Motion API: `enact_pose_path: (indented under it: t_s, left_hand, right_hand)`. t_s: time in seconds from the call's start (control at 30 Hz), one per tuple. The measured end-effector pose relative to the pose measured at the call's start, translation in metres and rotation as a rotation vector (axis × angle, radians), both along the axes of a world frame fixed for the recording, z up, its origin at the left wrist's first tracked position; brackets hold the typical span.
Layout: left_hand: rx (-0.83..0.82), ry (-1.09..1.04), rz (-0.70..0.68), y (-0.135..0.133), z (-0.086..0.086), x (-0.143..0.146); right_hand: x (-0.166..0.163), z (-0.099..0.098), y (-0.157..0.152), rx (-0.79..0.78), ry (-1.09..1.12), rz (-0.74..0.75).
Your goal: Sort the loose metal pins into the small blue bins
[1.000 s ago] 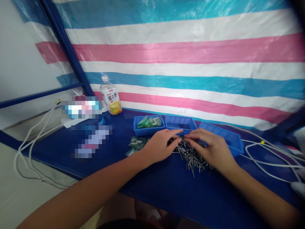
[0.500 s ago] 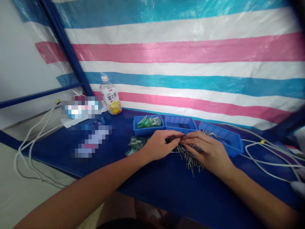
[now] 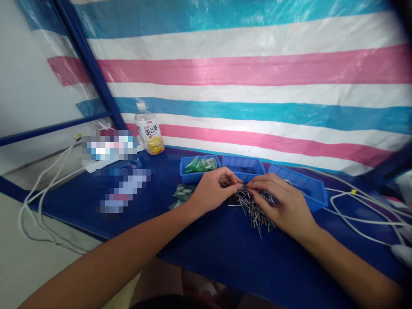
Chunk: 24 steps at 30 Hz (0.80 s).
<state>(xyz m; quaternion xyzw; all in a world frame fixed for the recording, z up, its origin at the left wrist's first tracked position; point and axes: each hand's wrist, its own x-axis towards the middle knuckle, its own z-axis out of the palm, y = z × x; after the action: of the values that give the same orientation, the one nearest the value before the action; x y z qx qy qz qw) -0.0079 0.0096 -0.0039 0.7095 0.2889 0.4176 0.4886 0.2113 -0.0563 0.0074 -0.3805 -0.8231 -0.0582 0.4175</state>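
Observation:
Over a heap of thin metal rods [image 3: 255, 212] on the blue table, my left hand [image 3: 215, 189] and my right hand [image 3: 285, 204] face each other, fingertips pinched and almost touching. What looks like one slim metal rod [image 3: 245, 184] spans the small gap between them; its ends are hidden by the fingers. Behind my hands stand a left blue bin [image 3: 200, 177] with green-tinted plastic packets [image 3: 202, 164], a middle blue bin [image 3: 257, 163] with a few dark pieces, and a right blue bin [image 3: 317, 198], whose rods are mostly covered by my right hand.
More green packets [image 3: 183, 193] lie left of the heap. A drink bottle [image 3: 150, 133] stands at the back left beside blurred-out items. White cables [image 3: 354, 214] run across the right side, and others hang off the left edge. A striped plastic sheet [image 3: 238, 71] hangs behind.
My hands have parted slightly at the fingertips, uncovering more of the heap and the thin piece between them. My left fingers have lifted and curled a little. The bins stay put.

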Motion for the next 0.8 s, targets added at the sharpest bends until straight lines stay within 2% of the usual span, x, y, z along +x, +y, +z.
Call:
enact_pose_path:
  t_s: [0.1,0.27,0.5,0.67,0.8]
  left_hand:
    - [0.029,0.073,0.013,-0.0009,0.0014,-0.0006]
    - [0.003,0.078,-0.032,-0.0032,0.0039,-0.0013]
    - [-0.061,0.034,-0.088,-0.0044,0.0019,0.0003]
    - [0.013,0.030,-0.065,-0.0056,0.0034,0.0009]
    - [0.108,0.128,0.008,-0.0078,0.0098,-0.0007]
  right_hand:
    - [0.0008,0.0012,0.0005,0.017,-0.021,-0.013]
    - [0.0007,0.0003,0.0016,-0.075,-0.106,0.008]
    - [-0.0033,-0.0040,0.0005,-0.233,-0.011,-0.105]
    - [-0.0052,-0.0051,-0.0004,-0.313,0.041,-0.103]
    - [-0.0011,-0.0058,0.0022,-0.281,0.018,-0.100]
